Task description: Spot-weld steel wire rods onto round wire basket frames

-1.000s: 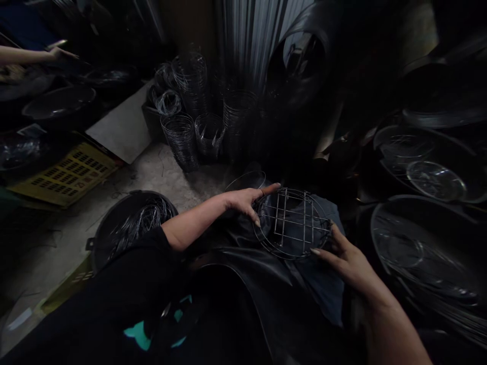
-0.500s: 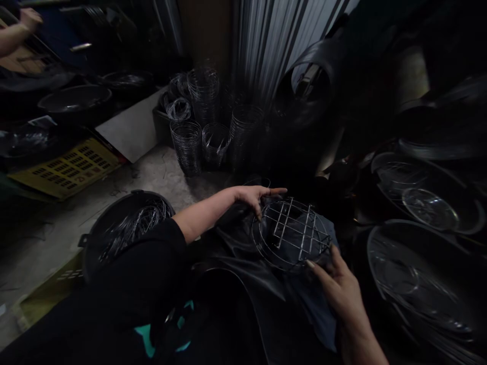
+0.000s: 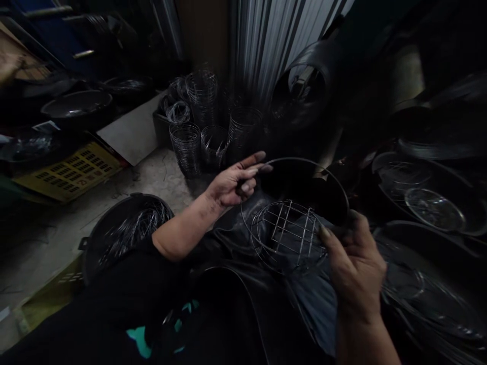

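A thin wire ring (image 3: 292, 158) is raised at a tilt between my two hands. My left hand (image 3: 236, 182) pinches it at its far left side, thumb and fingers closed and one finger pointing forward. At its right side, my right hand (image 3: 359, 271) grips the ring between thumb and fingers. Just below, a round wire grill (image 3: 291, 233) with crossing bars rests on the dark cloth over my lap. The ring's near edge passes in front of the grill; whether the two touch I cannot tell.
Left of me stands a black tub (image 3: 89, 258) of loose wires beside yellow crates (image 3: 72, 172). Stacks of wire rings (image 3: 185, 147) stand ahead on the floor. Black tubs (image 3: 384, 225) with round wire pieces line the right. Another person's blurred hand (image 3: 10, 66) shows at upper left.
A wire ring is now lifted above the grill in both hands. My left hand has closed on it and shifted left; my right hand has risen from the grill's edge.
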{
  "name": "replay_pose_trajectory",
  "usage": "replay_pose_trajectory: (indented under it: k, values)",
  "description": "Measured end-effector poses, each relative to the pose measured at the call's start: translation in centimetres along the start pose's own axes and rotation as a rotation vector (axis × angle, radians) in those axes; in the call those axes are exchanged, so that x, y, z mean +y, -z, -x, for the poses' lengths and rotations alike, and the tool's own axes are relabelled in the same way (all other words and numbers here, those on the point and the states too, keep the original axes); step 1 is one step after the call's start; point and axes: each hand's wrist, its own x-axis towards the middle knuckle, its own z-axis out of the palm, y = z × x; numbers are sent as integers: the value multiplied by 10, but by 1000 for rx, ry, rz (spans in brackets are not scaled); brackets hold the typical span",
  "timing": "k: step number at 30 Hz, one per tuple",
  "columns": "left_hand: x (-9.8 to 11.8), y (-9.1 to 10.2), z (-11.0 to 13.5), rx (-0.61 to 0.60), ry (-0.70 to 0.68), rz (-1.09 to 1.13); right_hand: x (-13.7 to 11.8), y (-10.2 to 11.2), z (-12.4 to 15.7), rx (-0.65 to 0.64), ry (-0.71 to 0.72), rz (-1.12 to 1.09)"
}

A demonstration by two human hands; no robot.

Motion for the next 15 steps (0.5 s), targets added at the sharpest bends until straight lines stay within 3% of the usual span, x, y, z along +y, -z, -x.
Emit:
replay_pose_trajectory:
  k: [4, 7, 12, 15]
  values:
    - [-51, 24, -18, 197, 102, -117, 20, 2, 3, 146, -37, 189]
    - [-79, 39, -39, 300, 88, -251, 53, 12, 1, 127, -168, 181]
    - [-102, 43, -61, 262, 166, -323, 96, 19, 0, 44, -535, -79]
    - [-108, 42, -68, 216, 206, -349, 104, 23, 2, -33, -634, -215]
